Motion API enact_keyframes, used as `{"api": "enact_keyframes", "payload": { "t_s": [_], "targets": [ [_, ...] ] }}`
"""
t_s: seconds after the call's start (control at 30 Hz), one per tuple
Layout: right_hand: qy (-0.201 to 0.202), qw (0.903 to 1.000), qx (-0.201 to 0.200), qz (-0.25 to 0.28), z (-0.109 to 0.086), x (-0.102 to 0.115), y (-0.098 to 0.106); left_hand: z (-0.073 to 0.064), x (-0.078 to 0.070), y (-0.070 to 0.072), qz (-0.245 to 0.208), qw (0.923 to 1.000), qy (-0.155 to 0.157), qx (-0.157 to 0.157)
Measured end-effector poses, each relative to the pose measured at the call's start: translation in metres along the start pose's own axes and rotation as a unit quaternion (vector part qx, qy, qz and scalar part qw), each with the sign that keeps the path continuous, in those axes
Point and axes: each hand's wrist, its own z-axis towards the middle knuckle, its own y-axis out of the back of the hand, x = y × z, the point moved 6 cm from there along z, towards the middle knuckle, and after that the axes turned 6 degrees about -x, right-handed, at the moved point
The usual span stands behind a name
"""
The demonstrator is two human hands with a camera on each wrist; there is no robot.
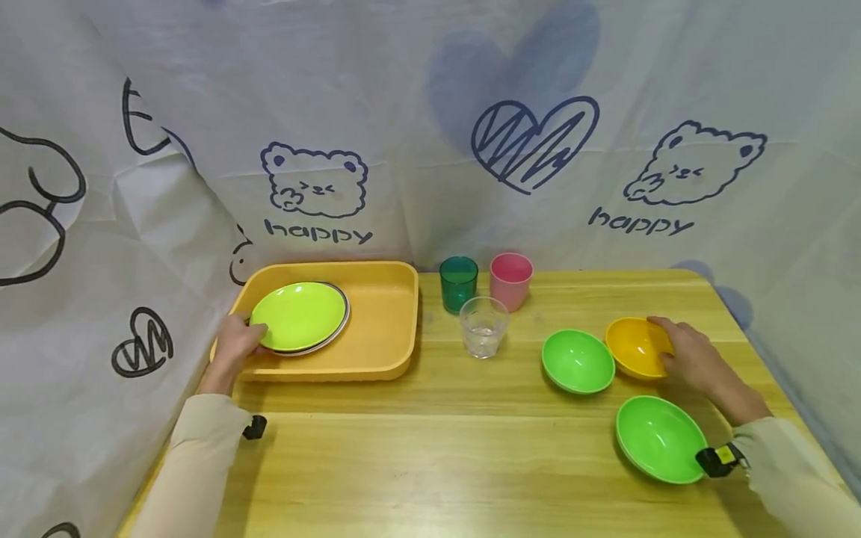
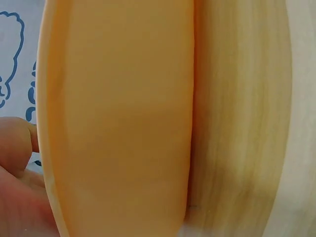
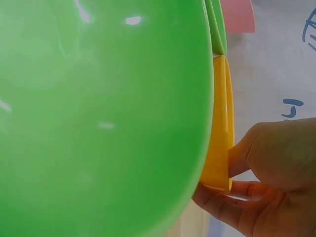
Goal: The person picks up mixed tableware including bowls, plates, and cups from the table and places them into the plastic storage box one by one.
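Observation:
At the left, my left hand [image 1: 234, 345] pinches the near-left edge of a yellow-green plate [image 1: 299, 317], its thumb over the rim. A pale rim of another plate [image 1: 346, 314] shows beneath it, and both sit in an orange tray [image 1: 385, 314]. In the left wrist view the tray's wall [image 2: 123, 118] hides the plates and most of the fingers. On the right, my right hand [image 1: 693, 362] grips the right side of a yellow bowl [image 1: 632, 346]. The right wrist view shows its thumb on the bowl's [image 3: 219, 143] rim and fingers beneath.
One green bowl [image 1: 578, 362] sits beside the yellow bowl's left side, another [image 1: 659, 441] nearer me. A clear cup [image 1: 483, 332], a dark green cup [image 1: 459, 285] and a pink cup [image 1: 511, 282] stand mid-table. Printed white cloth [image 1: 430, 149] hangs behind the wooden table [image 1: 430, 463].

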Motion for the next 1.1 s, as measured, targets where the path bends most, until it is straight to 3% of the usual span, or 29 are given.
{"api": "enact_keyframes", "payload": {
  "t_s": [0.2,0.33,0.6,0.87,1.1],
  "targets": [
    [-0.025,0.9994,0.019,0.017,-0.005,-0.008,-0.002,-0.001,-0.002,-0.004,0.058,0.9982,-0.008,0.015],
    [-0.046,0.9987,0.010,0.022,-0.010,-0.012,0.003,-0.003,-0.005,-0.006,0.089,0.9956,-0.023,0.018],
    [-0.062,0.9963,-0.055,0.022,-0.019,-0.015,0.021,0.001,-0.006,-0.007,0.110,0.9921,-0.053,0.027],
    [-0.048,0.9919,-0.112,0.035,-0.016,-0.001,0.045,0.009,-0.003,-0.005,0.172,0.9809,-0.081,0.042],
    [-0.082,0.9832,-0.147,0.071,-0.015,0.018,0.066,-0.003,-0.023,-0.002,0.179,0.9766,-0.098,0.068]
  ]
}}
